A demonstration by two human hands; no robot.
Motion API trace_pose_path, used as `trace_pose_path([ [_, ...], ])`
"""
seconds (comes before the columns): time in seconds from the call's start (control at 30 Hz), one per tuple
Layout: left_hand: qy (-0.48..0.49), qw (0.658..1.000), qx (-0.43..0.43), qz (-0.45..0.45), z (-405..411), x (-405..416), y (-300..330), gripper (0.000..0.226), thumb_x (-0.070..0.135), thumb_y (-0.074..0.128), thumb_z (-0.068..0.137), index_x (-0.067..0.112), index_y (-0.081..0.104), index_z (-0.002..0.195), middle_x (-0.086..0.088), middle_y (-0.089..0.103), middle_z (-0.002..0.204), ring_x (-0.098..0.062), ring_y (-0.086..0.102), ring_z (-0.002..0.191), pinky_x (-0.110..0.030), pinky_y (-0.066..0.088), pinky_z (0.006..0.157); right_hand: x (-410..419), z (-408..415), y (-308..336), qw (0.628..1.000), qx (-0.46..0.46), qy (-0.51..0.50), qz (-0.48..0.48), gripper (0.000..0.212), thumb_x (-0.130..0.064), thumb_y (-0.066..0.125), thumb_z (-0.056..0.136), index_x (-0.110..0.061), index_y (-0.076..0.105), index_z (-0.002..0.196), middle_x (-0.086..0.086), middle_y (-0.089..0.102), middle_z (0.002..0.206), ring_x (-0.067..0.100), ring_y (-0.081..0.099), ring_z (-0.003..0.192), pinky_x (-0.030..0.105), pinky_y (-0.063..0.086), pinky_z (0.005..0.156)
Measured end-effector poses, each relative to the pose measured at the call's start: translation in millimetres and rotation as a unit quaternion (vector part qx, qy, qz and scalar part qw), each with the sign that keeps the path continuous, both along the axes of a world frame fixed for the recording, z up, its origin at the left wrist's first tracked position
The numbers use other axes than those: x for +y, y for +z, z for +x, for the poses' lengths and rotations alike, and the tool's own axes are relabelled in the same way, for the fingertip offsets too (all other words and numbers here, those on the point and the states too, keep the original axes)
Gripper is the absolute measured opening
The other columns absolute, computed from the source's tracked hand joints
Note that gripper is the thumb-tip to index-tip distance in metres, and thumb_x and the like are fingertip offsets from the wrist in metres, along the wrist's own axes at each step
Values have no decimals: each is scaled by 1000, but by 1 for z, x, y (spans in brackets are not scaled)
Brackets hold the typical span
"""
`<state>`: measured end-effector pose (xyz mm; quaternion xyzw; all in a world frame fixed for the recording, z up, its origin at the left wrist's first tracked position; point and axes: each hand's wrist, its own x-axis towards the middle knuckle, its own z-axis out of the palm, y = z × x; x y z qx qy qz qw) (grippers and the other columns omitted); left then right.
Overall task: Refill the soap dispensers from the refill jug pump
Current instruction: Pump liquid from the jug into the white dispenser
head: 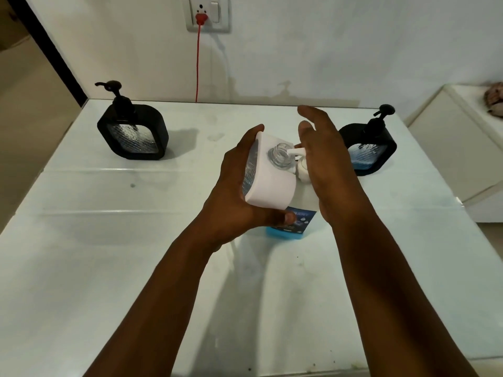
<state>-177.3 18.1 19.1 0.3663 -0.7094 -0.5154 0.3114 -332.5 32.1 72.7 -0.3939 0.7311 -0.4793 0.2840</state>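
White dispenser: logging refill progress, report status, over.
Left hand grips white dispenser, tilted, open neck at jug pump spout. Right hand open, on the pump. Nothing in the way.

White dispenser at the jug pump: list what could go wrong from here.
1. The left hand holds the white dispenser tilted, its narrow open neck only just at the pump spout; soap may miss and run down the side.
2. The right hand presses the pump with an open palm; the refill jug, otherwise unsteadied, could tip or slide on the white table.
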Motion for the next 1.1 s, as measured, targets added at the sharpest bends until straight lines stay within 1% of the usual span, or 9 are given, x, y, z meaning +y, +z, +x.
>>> trace_pose_path([
  [0.1,-3,1000,-1,2,1,-1,0,139,38,99,51,38,22,168,23,33,166,-8,37,155,-50,42,126,-3,0,3,997,-66,-6,26,48,-56,36,101,-32,46,140,-4,53,141,10,56,108,38,43,104],
  [0.2,-5,1000,-5,1,0,0,2,129,37,96,53,47,23,158,26,33,159,-9,36,155,-51,41,127,-4,-2,8,996,-81,13,21,58,-60,32,100,-23,48,142,-8,60,109,2,45,75,20,36,73],
  [0.37,-5,1000,-7,-5,-2,-1,3,130,38,95,53,46,21,159,20,32,164,-8,36,154,-48,38,129,-2,-3,5,1000,-15,14,-11,37,-23,37,106,-28,49,141,-7,46,148,9,51,122,21,40,102],
  [0.5,-5,1000,-12,-4,-3,0,6,133,38,94,54,39,21,165,19,31,167,-7,34,154,-47,36,130,-3,-1,6,1000,12,9,0,45,-17,35,104,-39,43,143,-11,41,151,3,53,110,27,45,96],
  [0.6,-3,1000,-10,-1,-2,1,7,130,38,93,54,42,22,162,17,31,167,-9,34,154,-48,36,130,-1,2,2,1000,-10,-3,10,39,-37,38,104,-39,44,142,-11,44,149,10,50,121,37,40,109],
  [0.7,-3,1000,-13,-3,-2,-1,6,123,39,92,55,49,22,154,23,31,160,-8,35,153,-50,38,129,-5,2,6,997,-73,1,27,51,-58,40,99,-30,46,140,-8,57,128,10,55,112,33,42,104],
  [0.87,0,1000,-12,2,-1,0,5,132,37,94,55,41,20,164,23,32,160,-9,35,154,-49,39,128,-5,-1,10,998,-44,25,40,41,-34,40,105,-18,46,143,1,46,149,16,47,126,31,34,111],
  [1.03,-3,1000,-18,-9,-2,0,3,121,39,91,59,42,21,158,25,29,160,-8,32,156,-48,35,130,-6,1,9,1000,12,-15,6,52,-16,37,104,-43,31,149,-14,34,155,-11,49,77,11,38,71],
  [1.1,0,1000,-22,-10,-4,0,3,120,39,91,59,43,21,156,26,29,159,-5,34,154,-47,35,131,-7,-1,6,999,23,-24,6,54,-17,37,104,-45,29,149,-14,34,155,-8,48,73,15,40,78],
])
